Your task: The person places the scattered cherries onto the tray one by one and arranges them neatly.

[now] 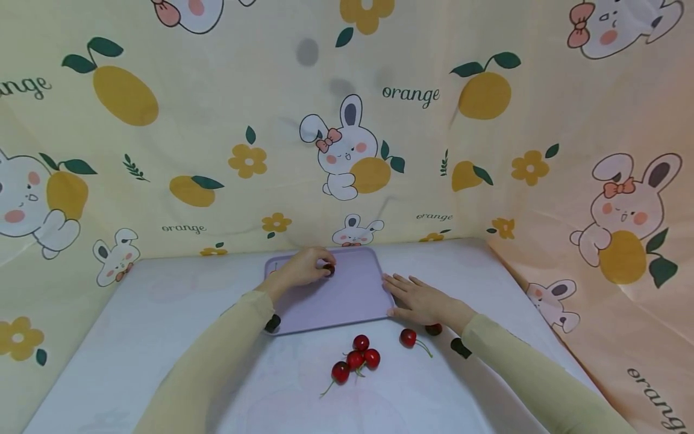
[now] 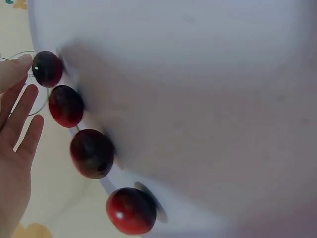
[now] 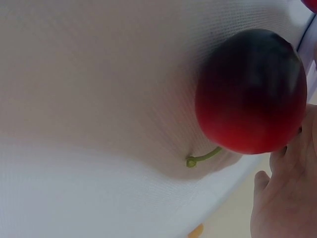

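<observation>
Over the far left part of the lilac tray [image 1: 347, 301], my left hand [image 1: 300, 268] pinches a dark red cherry [image 1: 328, 270] between thumb and fingers. The left wrist view has that cherry [image 2: 47, 69] at the fingertips, at the end of a row with several others, among them a cherry [image 2: 131, 210] nearest the camera. In the head view my left hand hides most of this row. My right hand [image 1: 424, 300] lies with fingers extended against the tray's right edge. Close to its wrist is a partly covered cherry [image 1: 434, 330], large in the right wrist view with a short green stem [image 3: 205, 156].
In front of the tray, several cherries [image 1: 355, 360] lie grouped on the white tabletop [image 1: 271, 386]. A stemmed cherry [image 1: 408, 338] is apart from them to the right. Behind the table hangs a yellow cloth [image 1: 217, 120] printed with rabbits and oranges.
</observation>
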Demonstrator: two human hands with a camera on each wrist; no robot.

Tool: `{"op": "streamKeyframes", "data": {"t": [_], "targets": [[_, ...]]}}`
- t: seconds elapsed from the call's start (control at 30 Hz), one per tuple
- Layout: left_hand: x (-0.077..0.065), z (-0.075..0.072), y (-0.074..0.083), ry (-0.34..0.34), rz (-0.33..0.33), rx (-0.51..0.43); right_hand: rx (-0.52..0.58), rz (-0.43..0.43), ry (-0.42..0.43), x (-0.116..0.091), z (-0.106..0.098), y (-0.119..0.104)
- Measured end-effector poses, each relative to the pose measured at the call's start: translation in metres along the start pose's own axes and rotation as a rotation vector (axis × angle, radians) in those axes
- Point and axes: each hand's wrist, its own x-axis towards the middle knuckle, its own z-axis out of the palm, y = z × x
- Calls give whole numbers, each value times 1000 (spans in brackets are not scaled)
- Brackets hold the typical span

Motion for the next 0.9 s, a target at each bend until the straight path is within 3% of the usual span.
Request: {"op": "streamKeyframes", "data": {"t": [0.47,0.7,0.9], "targets": [[-30,-8,38,49,193,-62,22,-9,5,0,0,1],[-55,-7,61,-45,231,-70,33,4,-10,0,-2,0],[-76,-2,73,-121,222,-43,39,15,-17,1,-2,0]]}}
